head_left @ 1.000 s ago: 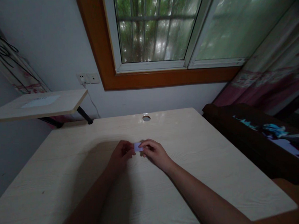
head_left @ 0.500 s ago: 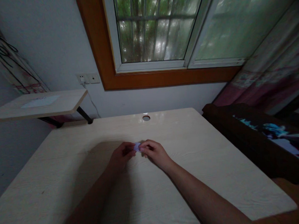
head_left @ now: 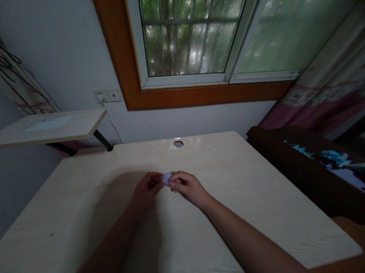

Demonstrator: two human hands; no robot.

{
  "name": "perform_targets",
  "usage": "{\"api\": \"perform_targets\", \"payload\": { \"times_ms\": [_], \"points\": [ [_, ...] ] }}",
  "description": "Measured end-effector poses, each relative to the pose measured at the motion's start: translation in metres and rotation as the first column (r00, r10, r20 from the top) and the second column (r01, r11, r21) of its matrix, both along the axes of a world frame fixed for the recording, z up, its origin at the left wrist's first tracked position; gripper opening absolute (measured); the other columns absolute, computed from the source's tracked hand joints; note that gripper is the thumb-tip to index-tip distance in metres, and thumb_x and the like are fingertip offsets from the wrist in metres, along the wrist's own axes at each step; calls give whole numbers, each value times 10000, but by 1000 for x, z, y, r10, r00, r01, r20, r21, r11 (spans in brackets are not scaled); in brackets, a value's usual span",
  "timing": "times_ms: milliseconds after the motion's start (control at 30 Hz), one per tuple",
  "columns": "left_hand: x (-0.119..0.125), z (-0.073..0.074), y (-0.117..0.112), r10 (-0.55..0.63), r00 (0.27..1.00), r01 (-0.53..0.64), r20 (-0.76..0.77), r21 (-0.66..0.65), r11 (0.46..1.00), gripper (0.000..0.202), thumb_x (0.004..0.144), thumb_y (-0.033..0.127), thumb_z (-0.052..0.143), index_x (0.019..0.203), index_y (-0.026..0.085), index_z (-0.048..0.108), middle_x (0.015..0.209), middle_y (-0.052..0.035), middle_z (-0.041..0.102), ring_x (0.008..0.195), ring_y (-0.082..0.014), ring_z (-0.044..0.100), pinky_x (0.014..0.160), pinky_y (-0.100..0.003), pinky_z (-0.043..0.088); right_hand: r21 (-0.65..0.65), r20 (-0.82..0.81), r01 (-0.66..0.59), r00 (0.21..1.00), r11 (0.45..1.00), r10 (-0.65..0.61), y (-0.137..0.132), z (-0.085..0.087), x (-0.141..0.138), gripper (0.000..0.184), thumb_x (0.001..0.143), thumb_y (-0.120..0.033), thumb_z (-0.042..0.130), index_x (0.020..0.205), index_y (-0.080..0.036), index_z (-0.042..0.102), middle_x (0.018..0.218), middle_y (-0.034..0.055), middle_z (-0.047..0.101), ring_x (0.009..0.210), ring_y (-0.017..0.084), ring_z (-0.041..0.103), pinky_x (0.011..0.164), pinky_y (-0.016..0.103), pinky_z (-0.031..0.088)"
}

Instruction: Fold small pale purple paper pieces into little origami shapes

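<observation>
Between my two hands is a small pale-purple piece [head_left: 166, 178], flat and squarish, that looks like folded paper. My right hand [head_left: 186, 184] pinches its right side between thumb and fingers. At its left edge, my left hand [head_left: 147, 188] has thumb and fingertips closed on the corner. Both hands are just above the middle of the light wood-grain desk [head_left: 205, 229]. Part of the piece is hidden behind my fingertips.
A round cable hole [head_left: 178, 143] sits near the desk's back edge. At the left is a raised shelf [head_left: 87, 124] bearing a white sheet [head_left: 49, 123]. Dark furniture [head_left: 294, 175] stands to the right; a window [head_left: 192, 38] and wall sockets [head_left: 107, 95] are behind.
The purple piece has turned a little between my fingers, and more of its flat face shows. My left fingers have shifted slightly leftward along its edge.
</observation>
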State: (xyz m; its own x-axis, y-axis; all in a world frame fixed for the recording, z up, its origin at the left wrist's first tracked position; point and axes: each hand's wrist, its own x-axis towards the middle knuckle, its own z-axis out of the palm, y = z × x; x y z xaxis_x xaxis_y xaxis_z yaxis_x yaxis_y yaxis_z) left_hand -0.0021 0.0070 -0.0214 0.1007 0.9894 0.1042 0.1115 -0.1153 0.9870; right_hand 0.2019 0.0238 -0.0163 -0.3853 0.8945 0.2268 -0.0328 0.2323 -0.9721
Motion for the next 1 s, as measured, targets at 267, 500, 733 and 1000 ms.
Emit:
{"api": "perform_targets", "payload": {
  "times_ms": [267, 500, 733, 1000],
  "points": [
    [1, 1, -1, -9, 1000, 9, 6, 4, 1000, 323, 752, 301, 717, 1039, 186, 623, 893, -36, 665, 805, -161, 622, 765, -292, 494, 34, 21, -48, 999, 998, 48, -1, 6, 1, 208, 772, -392, 749, 857, -203, 731, 831, 19, 636, 627, 106, 589, 588, 234, 467],
    [2, 2, -1, 2, 1000, -2, 1, 13, 1000, 295, 760, 334, 712, 1007, 189, 640, 908, -46, 686, 814, -168, 632, 762, -293, 492, 81, 51, -65, 997, 995, 61, -1, 8, 2, 227, 855, -409, 656, 819, -196, 725, 792, 30, 634, 660, 126, 586, 617, 253, 467],
    [1, 5, -1, -34, 999, 34, -33, -5, 999, 287, 747, 383, 721, 944, 182, 660, 896, -56, 700, 815, -178, 636, 763, -295, 493, 101, 95, -83, 993, 991, 73, -3, 11, 2, 233, 850, -405, 663, 777, -189, 708, 797, 31, 625, 672, 127, 576, 607, 244, 444],
    [1, 8, -4, -70, 996, 69, -61, -22, 997, 249, 744, 357, 731, 900, 177, 660, 828, -32, 678, 765, -162, 618, 728, -272, 474, 139, 111, -121, 988, 983, 106, -4, 11, 3, 246, 863, -409, 647, 782, -183, 697, 817, 43, 624, 730, 149, 579, 648, 264, 448]
  ]
}}
